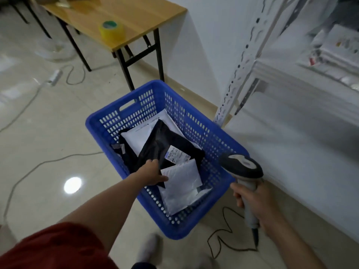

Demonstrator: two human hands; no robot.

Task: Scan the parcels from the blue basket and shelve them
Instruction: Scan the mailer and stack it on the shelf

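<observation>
The blue basket (108, 121) stands on the floor and holds several parcels. A black parcel (161, 140) with a white label lies on top in the middle. White padded parcels lie around it, one (184, 175) at the near end and one (139, 136) further back. My left hand (153, 172) reaches into the basket and grips the near corner of the black parcel. To the right of the basket, my right hand (254, 200) holds a grey and black barcode scanner (242, 167) by its handle, head pointing toward the basket.
A white metal shelf rack (291, 105) stands at the right, its upright close to the basket. A wooden table (124, 16) with a roll of yellow tape (111, 30) is behind the basket. Cables (29, 171) and the scanner cord (227, 232) trail on the floor.
</observation>
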